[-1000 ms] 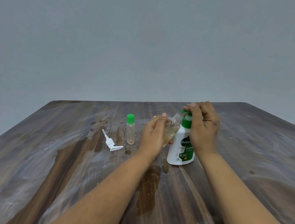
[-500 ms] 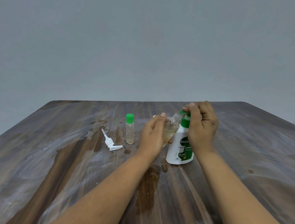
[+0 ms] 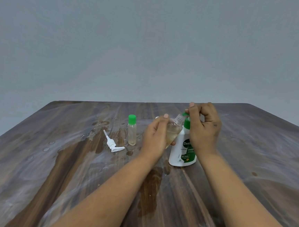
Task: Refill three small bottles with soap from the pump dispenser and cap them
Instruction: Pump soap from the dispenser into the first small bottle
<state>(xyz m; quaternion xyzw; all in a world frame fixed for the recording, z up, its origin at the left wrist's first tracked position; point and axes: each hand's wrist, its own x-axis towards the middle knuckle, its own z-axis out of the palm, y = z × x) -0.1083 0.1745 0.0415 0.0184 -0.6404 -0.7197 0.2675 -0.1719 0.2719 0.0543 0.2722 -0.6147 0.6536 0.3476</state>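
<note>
I've got the open clear bottle (image 3: 174,131) tilted in my left fingers (image 3: 159,130), neck right under the green pump (image 3: 187,119) my right fingers (image 3: 193,111) press. White dispenser (image 3: 182,152) upright below them; capped bottle (image 3: 132,130) left of my fingers.

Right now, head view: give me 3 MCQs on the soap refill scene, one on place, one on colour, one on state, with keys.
1. Where does the loose white pump head lie?
A. left of the capped small bottle
B. right of the dispenser
C. in a hand

2. What colour is the capped small bottle's cap?
A. white
B. green
C. blue

3. The clear bottle in the left hand is:
A. capped
B. lying flat
C. uncapped, tilted to the nozzle

Answers:
1 A: the pump head lies on the table left of the capped small bottle.
2 B: its cap is green.
3 C: the left hand holds the clear bottle with bare neck by the dispenser, whose top the right hand presses.
</note>
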